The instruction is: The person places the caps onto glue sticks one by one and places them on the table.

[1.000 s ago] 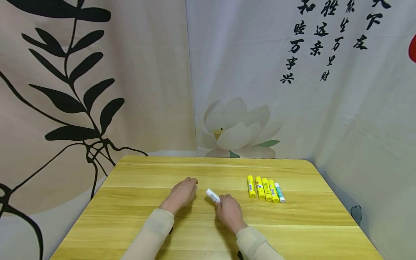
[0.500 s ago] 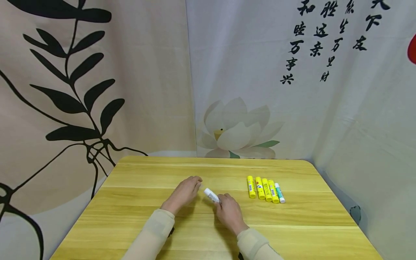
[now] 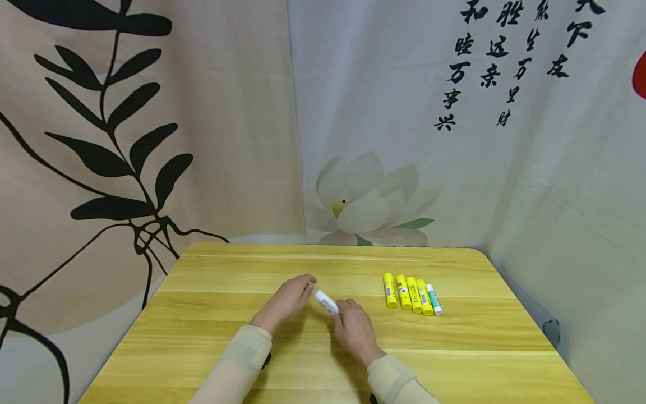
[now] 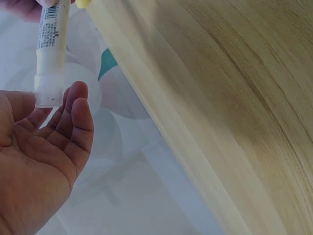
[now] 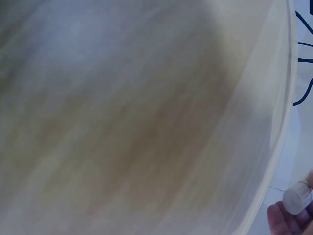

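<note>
My right hand (image 3: 355, 331) pinches a white glue stick (image 3: 326, 301) by its near end, holding it tilted above the table. In the left wrist view, the glue stick (image 4: 51, 54) shows a barcode label and a ribbed, translucent cap (image 4: 48, 90). My left hand (image 3: 287, 300) is at the cap end; in its wrist view the left hand (image 4: 44, 156) has its thumb right at the cap's side and the other fingers loosely bent around the end. Low in the right wrist view, the fingers of my right hand (image 5: 286, 220) lie beside the stick's round white end (image 5: 297, 198).
On the wooden table (image 3: 227, 269), to the right, several yellow glue sticks (image 3: 414, 294) lie in a row, with one white-and-teal glue stick (image 3: 434, 299) at its right end. Behind the table hangs a printed cloth (image 3: 242, 112). Dark cables (image 5: 305, 61) show past the table's edge.
The glue stick in my right hand has shifted a little to the left. My left hand has moved slightly right, so its fingers now meet the cap end.
</note>
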{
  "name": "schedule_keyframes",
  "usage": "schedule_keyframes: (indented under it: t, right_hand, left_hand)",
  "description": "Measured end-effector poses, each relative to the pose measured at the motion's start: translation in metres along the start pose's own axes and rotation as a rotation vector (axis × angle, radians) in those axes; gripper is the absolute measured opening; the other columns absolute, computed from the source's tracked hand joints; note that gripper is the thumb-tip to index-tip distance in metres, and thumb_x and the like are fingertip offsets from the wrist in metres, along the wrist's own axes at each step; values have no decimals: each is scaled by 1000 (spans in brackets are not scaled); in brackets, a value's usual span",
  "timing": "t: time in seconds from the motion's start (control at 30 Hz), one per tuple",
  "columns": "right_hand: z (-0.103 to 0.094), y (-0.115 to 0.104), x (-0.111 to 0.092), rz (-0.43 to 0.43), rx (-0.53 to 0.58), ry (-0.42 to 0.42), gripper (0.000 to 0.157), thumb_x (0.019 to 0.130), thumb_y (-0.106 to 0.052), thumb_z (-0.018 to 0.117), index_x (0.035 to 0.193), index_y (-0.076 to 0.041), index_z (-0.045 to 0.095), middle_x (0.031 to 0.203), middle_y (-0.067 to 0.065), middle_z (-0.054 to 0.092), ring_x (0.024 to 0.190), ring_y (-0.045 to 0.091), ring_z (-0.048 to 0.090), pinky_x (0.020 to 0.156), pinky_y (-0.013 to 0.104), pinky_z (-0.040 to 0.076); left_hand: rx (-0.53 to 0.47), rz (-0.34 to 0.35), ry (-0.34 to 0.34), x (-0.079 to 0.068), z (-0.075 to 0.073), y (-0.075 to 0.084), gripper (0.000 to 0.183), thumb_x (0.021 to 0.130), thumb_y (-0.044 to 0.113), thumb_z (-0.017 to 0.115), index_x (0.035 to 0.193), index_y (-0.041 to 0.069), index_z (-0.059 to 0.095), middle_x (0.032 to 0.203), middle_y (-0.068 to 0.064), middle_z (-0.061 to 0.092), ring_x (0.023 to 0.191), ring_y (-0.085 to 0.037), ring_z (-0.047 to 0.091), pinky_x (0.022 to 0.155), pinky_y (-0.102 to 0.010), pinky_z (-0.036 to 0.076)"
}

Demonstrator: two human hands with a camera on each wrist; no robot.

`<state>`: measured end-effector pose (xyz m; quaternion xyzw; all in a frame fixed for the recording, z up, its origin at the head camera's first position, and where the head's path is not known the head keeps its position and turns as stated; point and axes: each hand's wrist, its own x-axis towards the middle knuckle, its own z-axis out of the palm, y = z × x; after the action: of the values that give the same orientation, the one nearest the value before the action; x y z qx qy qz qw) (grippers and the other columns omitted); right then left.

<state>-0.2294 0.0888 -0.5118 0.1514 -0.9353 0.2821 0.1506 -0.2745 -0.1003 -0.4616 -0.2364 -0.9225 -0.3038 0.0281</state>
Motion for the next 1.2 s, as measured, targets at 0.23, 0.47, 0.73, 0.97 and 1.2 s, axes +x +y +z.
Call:
schedule_keyframes:
  t: [0.23,0.47,0.73,0.97,1.2]
  right_hand:
    - [0,-1,0,-33,9,27,15,92,-9,70,103,0,68,87,5,61,71,14,53,61,32,48]
    - [-2,-4,2,-32,55,-5,11,94,-11,67,101,-2,68,83,2,57,68,11,49,59,28,44]
    - [-8,-11,6,1,164,-87,10,96,-11,63,88,-7,64,77,0,53,64,11,46,55,26,41]
    - [-11,-13,5,73,248,-169,9,96,-10,63,92,-3,66,70,-2,55,58,9,48,50,25,42]
    - [-12,-13,5,109,211,-181,16,93,-15,66,95,1,69,70,-2,59,56,8,49,49,25,43]
  left_hand:
    - [-17,32,-20,0,0,0,28,105,9,48,125,-6,61,121,-20,65,108,-32,63,91,-47,51]
    - [-7,73,-14,2,2,1,28,104,9,49,124,-6,63,121,-21,65,109,-34,63,93,-48,51]
    - [38,117,7,5,1,4,27,104,7,50,123,-6,64,117,-20,66,106,-33,64,91,-46,52]
    - [88,119,-45,6,3,8,28,104,9,49,125,-5,63,111,-18,68,99,-30,65,86,-44,53]
    - [128,92,-56,3,9,6,28,103,8,51,125,-6,63,106,-16,68,94,-26,65,83,-42,54]
